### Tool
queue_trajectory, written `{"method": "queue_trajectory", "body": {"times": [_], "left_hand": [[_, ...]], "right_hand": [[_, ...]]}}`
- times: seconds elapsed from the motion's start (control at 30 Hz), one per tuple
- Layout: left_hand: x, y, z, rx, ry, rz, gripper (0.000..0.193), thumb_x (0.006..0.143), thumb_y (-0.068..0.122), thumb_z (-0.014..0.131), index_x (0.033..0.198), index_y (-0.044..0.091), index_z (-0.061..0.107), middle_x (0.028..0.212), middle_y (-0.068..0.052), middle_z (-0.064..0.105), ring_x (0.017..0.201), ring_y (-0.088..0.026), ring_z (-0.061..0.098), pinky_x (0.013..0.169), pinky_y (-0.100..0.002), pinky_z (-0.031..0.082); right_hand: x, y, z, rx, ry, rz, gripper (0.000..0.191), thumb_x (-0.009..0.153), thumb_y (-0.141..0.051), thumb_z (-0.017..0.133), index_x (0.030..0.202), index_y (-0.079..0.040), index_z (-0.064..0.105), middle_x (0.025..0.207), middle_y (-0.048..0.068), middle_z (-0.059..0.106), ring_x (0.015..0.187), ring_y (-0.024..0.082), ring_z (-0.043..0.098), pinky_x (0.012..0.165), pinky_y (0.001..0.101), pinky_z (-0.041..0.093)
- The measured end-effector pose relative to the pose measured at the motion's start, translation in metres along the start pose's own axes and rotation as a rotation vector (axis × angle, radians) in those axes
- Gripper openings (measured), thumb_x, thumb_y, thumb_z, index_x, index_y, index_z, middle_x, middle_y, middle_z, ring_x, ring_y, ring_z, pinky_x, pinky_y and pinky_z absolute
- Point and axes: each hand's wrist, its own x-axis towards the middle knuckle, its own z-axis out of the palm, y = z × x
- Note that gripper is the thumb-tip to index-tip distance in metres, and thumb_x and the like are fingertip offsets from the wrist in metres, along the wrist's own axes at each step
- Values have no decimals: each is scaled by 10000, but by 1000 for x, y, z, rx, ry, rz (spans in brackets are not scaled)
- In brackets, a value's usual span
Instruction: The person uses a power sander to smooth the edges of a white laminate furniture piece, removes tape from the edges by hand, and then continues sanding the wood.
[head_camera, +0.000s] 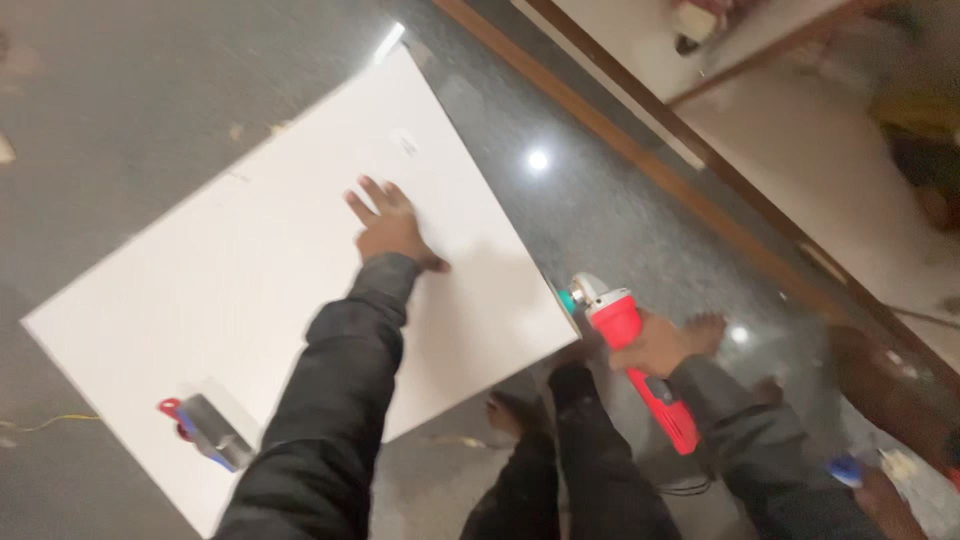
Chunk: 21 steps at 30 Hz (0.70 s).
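Large white square tile (250, 290) lies flat on the dark polished stone floor (120, 90). Left hand (388, 228) presses flat on it near its right corner, fingers spread wide, grip holding nothing. Right hand (660, 343) grip is closed around the red angle grinder (640, 365), disc end just beside the tile's right edge. Step looks like steadying the tile for a cut; next move calls for lining the disc up with the edge. A red-and-blue hand tool (205, 432) rests near the tile's lower edge.

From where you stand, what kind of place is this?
Probably a room under tiling or renovation work. A large white tile lies on the dark polished stone floor, the left hand rests flat on it, and the right hand holds a red angle grinder.
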Motion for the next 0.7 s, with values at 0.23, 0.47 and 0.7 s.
{"method": "queue_trajectory", "body": {"times": [0.23,0.47,0.7], "left_hand": [[-11,8,-28,-76,-30,-13,1517,487,400,1045,1584,-71,109,1652,-347,-65,1525,-571,-23,1032,-655,460],[-8,16,-47,-93,-165,-84,1484,519,342,1043,1580,-58,85,1663,-323,-74,1526,-554,-58,1023,-656,466],[-1,13,-49,-130,-130,-84,1433,531,311,1033,1573,-39,113,1662,-289,-66,1526,-544,-51,1039,-642,460]], "right_hand": [[116,-120,-30,173,18,-40,554,562,-195,833,1069,-22,693,865,137,751,774,256,727,735,402,592],[184,-214,-57,84,84,-130,607,577,-213,882,1105,-16,658,948,167,742,865,284,726,794,388,572],[208,-258,-72,127,32,-64,626,579,-213,849,1138,-16,646,951,157,745,857,283,752,776,398,602]]}}
